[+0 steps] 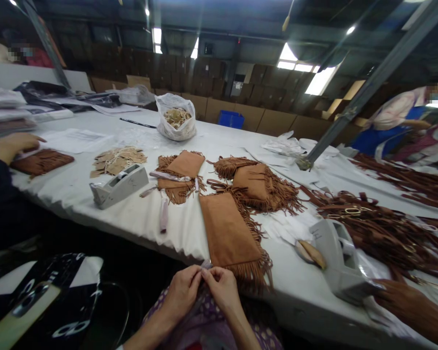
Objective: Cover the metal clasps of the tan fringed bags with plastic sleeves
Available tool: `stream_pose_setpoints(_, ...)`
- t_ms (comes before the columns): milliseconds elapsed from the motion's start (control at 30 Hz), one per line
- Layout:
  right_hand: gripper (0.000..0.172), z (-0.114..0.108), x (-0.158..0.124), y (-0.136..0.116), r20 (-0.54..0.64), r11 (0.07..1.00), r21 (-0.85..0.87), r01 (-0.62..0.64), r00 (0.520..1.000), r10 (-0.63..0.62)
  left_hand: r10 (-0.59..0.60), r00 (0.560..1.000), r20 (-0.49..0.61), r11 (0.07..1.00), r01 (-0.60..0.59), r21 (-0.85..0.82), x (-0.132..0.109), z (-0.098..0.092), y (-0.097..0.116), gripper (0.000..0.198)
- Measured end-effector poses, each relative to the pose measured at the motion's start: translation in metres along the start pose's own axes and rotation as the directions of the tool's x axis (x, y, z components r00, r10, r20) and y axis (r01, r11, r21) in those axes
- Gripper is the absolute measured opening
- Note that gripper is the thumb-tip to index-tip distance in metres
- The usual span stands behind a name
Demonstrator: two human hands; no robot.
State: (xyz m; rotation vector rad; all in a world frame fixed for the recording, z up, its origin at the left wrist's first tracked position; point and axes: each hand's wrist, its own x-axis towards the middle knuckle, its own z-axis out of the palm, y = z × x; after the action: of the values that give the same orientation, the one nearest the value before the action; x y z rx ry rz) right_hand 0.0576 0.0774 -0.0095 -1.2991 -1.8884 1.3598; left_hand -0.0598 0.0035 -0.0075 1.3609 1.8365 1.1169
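My left hand (184, 288) and my right hand (222, 288) meet at the table's front edge, fingertips pinched together. Between and just above them shows a small greyish wrapped piece (206, 264), at the lower left corner of a brown fringed suede pouch (228, 231). My fingers hide most of that piece. The pouch lies flat, its fringe toward the right and front. Behind it are more fringed pouches (250, 182), piled up. To the left, another fringed pouch (186, 165) has pale wrapped strips on it, and a loose wrapped strip (164, 214) lies in front.
A grey tape dispenser (120, 184) stands left, beside brown paper tags (118, 160). Another tape dispenser (341, 257) is at right, touched by another person's hand (405, 296). Brown straps (379, 228) heap beyond it. A co-worker's hand (14, 143) is far left. A white plastic bag (175, 129) stands behind.
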Motion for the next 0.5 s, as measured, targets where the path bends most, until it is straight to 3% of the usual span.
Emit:
stream_pose_setpoints(300, 0.037, -0.003, 0.001, -0.001, -0.021, 0.999, 0.003, -0.044, 0.999, 0.044, -0.042, 0.997, 0.072, 0.984, 0.054, -0.172, 0.001, -0.002, 0.000, 0.025)
stream_pose_setpoints(500, 0.035, 0.014, -0.008, -0.010, -0.096, 0.998, -0.034, -0.055, 0.994, 0.052, -0.211, 0.975, 0.071, 0.896, 0.222, -0.385, 0.005, 0.006, -0.014, 0.042)
